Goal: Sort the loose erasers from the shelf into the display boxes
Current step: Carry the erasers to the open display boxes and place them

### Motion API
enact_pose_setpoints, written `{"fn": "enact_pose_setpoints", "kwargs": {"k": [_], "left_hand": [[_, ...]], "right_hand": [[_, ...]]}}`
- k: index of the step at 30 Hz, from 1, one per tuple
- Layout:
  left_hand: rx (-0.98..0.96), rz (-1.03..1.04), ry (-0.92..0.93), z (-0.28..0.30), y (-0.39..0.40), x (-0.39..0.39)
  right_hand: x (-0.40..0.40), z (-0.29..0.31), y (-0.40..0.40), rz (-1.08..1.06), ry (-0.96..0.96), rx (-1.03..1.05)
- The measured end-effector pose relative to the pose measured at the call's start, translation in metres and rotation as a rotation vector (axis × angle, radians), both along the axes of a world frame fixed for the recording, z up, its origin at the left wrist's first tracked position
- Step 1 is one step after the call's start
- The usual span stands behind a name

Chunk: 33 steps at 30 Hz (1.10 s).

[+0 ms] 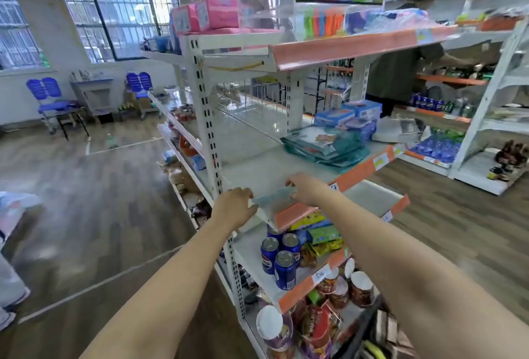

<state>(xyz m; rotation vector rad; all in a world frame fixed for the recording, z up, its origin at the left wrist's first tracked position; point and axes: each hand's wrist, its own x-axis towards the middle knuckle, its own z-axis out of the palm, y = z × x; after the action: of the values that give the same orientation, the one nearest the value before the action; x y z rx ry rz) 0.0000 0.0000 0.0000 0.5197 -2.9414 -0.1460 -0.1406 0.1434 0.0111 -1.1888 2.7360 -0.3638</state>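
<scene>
Two hands hold a small pale box at a shop shelf's front edge.
Left hand (236,204) and right hand (307,188) pinch the box (273,197) ends above the shelf (257,170); no loose erasers visible, progress unclear.

Shop interior, grey-brown wood-plank floor (86,215) with white tape lines, white walls, large barred windows (114,15) letting in daylight, blue folding chairs (51,98) along the wall, white metal shelving racks (206,118) with orange edge strips
</scene>
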Motion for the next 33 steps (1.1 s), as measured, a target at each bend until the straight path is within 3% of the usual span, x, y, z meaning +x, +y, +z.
{"fn": "enact_pose_setpoints", "kwargs": {"k": [10,21,33], "left_hand": [[0.121,0.076,-0.029,-0.017,-0.007,-0.031],[0.168,0.141,0.178,-0.019,-0.022,-0.016],[0.108,0.433,0.358,0.0,-0.124,0.093]], "right_hand": [[-0.046,-0.016,-0.018,0.199,0.013,0.0],[-0.046,-0.015,-0.027,0.274,-0.114,-0.348],[0.035,0.01,-0.166,0.581,-0.153,-0.494]]}}
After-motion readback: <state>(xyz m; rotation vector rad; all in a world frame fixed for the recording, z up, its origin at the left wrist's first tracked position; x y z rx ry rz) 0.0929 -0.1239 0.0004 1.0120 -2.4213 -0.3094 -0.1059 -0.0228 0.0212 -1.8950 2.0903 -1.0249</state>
